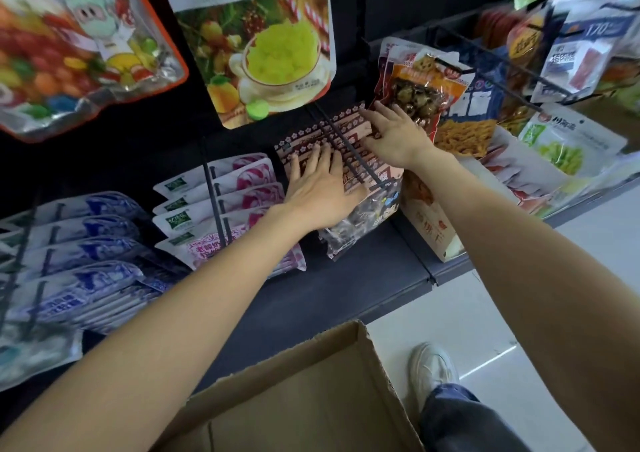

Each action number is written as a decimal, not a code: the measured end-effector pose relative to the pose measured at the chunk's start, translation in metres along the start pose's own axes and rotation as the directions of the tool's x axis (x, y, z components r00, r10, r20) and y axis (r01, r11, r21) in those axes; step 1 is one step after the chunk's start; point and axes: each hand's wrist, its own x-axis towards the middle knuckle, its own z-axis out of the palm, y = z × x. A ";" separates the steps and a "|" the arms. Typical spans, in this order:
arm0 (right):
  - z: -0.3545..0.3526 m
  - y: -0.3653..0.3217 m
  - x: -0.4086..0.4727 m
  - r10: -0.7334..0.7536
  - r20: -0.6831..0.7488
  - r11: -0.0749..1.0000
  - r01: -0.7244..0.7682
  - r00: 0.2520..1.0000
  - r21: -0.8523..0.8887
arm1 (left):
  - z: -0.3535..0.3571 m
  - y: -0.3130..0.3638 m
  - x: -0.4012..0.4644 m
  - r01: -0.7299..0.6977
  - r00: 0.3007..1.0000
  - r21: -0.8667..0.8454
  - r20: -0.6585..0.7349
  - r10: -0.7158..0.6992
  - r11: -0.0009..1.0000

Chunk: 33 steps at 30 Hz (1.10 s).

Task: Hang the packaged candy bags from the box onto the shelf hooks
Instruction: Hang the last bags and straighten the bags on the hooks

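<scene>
A row of brown flower-patterned candy bags (pixel 349 129) hangs on a black double hook (pixel 349 150) in the middle of the shelf. My left hand (pixel 320 191) lies flat on the left side of the row, fingers straight, pressing the bags. My right hand (pixel 393 132) rests with straight fingers on the right side of the same row, near the back. The cardboard box (pixel 311 392) stands open below, near my body; what it holds is not visible.
Pink-and-white bags (pixel 221 205) and blue bags (pixel 79 243) hang on hooks to the left. Large candy pouches (pixel 273 46) hang above. Snack packs (pixel 420 84) crowd the right. A dark shelf ledge (pixel 346 285) runs below. My white shoe (pixel 433 368) stands on the pale floor.
</scene>
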 end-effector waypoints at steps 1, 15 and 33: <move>0.000 -0.001 0.000 -0.011 -0.003 1.000 0.011 1.000 -0.009 | 0.001 -0.001 0.000 -0.008 1.000 -0.003 -0.004 0.008 1.000; 0.023 0.014 -0.016 -0.121 -0.060 0.992 0.123 0.991 0.023 | 0.015 -0.011 -0.005 -0.130 0.987 0.059 -0.090 0.135 0.990; 0.016 0.015 -0.046 -0.146 -0.086 0.987 0.140 0.986 -0.079 | 0.019 -0.007 -0.003 -0.150 0.971 -0.003 -0.186 0.147 0.989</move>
